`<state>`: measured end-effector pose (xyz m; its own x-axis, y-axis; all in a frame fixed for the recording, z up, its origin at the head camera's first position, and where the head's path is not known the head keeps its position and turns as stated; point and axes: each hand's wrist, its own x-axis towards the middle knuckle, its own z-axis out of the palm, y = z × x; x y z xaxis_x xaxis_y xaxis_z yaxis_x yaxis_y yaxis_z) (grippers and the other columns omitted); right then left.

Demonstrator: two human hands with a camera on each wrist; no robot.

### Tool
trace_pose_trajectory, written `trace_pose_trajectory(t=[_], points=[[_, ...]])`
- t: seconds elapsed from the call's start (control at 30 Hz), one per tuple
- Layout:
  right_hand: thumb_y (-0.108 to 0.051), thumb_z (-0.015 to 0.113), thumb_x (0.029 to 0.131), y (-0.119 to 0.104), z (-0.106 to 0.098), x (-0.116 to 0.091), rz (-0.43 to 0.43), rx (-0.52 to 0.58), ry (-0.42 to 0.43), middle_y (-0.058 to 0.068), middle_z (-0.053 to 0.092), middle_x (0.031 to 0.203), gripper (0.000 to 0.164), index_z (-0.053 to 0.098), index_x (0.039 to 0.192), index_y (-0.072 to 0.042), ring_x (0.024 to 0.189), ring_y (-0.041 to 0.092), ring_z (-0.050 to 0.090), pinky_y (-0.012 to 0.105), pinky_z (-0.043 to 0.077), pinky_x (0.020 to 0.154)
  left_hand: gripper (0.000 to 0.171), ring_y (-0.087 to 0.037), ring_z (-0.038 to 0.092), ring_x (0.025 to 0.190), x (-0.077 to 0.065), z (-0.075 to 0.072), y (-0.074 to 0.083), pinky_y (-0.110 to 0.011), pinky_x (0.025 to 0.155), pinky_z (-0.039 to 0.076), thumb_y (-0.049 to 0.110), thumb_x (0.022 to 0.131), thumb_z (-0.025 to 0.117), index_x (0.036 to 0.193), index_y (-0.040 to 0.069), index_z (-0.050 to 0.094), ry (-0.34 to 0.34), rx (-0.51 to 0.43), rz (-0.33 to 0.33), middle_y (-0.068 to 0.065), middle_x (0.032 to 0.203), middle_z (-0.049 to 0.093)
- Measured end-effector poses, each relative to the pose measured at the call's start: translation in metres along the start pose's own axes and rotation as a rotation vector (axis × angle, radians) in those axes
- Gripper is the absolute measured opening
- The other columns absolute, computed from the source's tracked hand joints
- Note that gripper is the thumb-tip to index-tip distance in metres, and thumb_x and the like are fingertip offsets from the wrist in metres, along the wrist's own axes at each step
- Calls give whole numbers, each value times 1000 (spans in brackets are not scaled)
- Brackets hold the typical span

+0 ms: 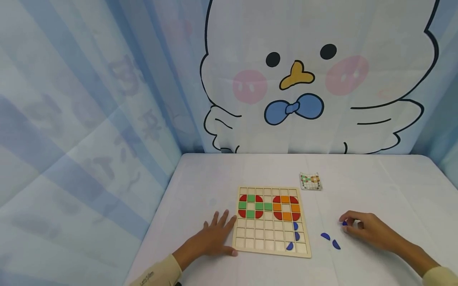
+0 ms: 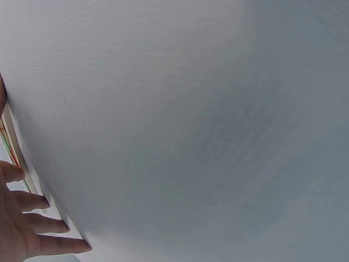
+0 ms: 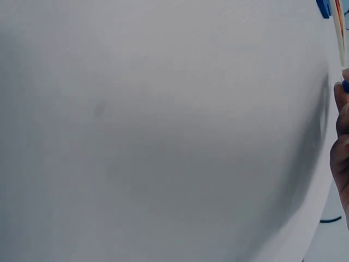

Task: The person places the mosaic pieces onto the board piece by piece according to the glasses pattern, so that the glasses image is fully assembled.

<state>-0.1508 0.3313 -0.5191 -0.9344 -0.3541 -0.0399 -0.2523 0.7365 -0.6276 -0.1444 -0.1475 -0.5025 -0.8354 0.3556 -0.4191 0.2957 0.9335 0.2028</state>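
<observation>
A square wooden grid board (image 1: 250, 243) lies on the table, with red, green and orange pieces filling cells in its upper half. Three blue half-round pieces (image 1: 297, 236) sit in cells at its lower right. My left hand (image 1: 214, 237) rests with spread fingers against the board's left edge; part of it shows at the left of the left wrist view. Right of the board, my right hand (image 1: 372, 230) pinches a blue half-round piece (image 1: 344, 223) between thumb and fingertips. Two more blue half-round pieces (image 1: 336, 244) lie on the table between board and right hand.
A small pattern card (image 1: 310, 182) printed with a similar coloured design lies behind the board's far right corner. The white table (image 1: 200, 178) ends at a curtain (image 1: 247, 131) with a cartoon figure. Another curtain hangs along the left side.
</observation>
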Motion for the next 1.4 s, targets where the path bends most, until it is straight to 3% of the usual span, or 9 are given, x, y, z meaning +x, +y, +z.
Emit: trace_pose_trajectory(t=[0.17,0.33,0.53,0.73,0.87,1.07,1.4], points=[[-20,74,91,-23,10,22,7,74,-26,-7,62,82,21,73,109,-10,70,3,53,20,49,61,108,-44,13,154,1,1,-2,-71,111,29,70,76,73,161,27,23,-2,-4,-2,-11,169,14],[-25,75,91,-51,24,49,0,211,-112,0,63,86,32,72,115,-5,61,10,55,23,50,55,108,-44,12,154,4,4,-3,-71,111,29,71,76,72,161,28,22,-2,3,-8,-10,170,14],[-16,75,90,-79,47,76,-147,320,-196,1,62,87,31,71,117,-1,58,3,51,20,45,51,108,-43,12,154,5,5,-3,-70,112,28,71,75,72,161,29,22,-2,5,-3,-9,170,13],[-13,74,90,-108,75,96,-234,274,-197,-6,63,85,23,73,111,-6,73,2,54,19,49,64,108,-43,13,154,4,4,-3,-70,112,29,71,75,73,161,29,23,1,13,-3,-9,169,14],[-13,75,88,-128,91,106,-252,252,-199,-8,63,83,21,72,109,-11,73,4,55,19,49,64,108,-44,13,154,5,5,-3,-70,112,29,70,75,73,161,29,23,2,13,-9,-9,169,15],[-12,76,87,-148,109,120,-300,255,-197,-10,64,80,18,71,105,-9,70,3,55,19,51,67,107,-45,15,153,3,4,-3,-70,111,31,72,76,71,161,28,23,2,29,1,-11,169,15],[-12,77,86,-169,133,133,-265,191,-155,-12,62,72,15,73,100,-10,66,2,54,19,49,63,106,-45,16,153,1,1,-3,-70,110,32,72,77,70,161,28,23,1,35,15,-11,169,15]])
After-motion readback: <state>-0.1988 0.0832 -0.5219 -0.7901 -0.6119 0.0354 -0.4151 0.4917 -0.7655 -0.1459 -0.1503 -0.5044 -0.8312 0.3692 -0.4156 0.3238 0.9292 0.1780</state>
